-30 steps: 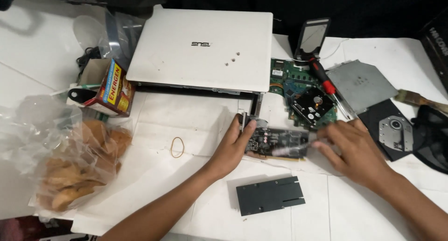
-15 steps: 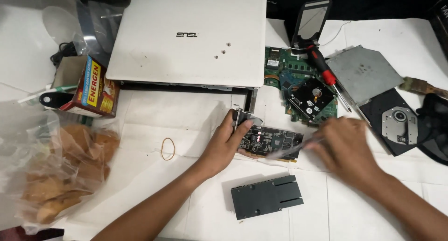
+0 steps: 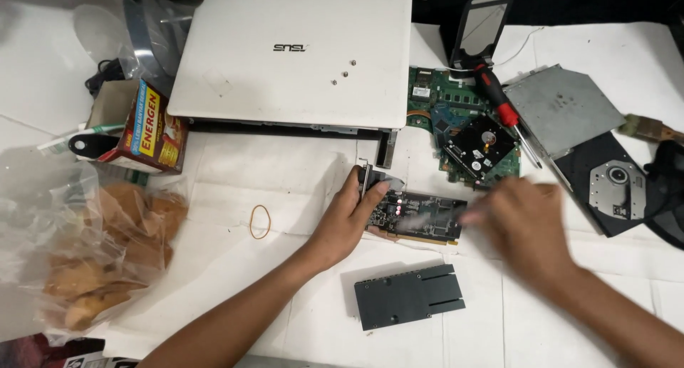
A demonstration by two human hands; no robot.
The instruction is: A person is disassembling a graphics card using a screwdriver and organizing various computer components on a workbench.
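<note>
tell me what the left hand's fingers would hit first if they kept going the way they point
Probably the white laptop. The left hand grips the bracket end of the circuit card, fingers aimed up the table toward the laptop's near edge; depth is hard to judge.

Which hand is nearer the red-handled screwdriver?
Right. The blurred right hand is just below the red-handled screwdriver; the left hand grips the black circuit card, farther left.

A white tabletop [image 3: 299,175], covered with creased white sheets, fills the view under even, bright light. Beyond the tabletop's far edge the background is dark and indistinct.
</note>
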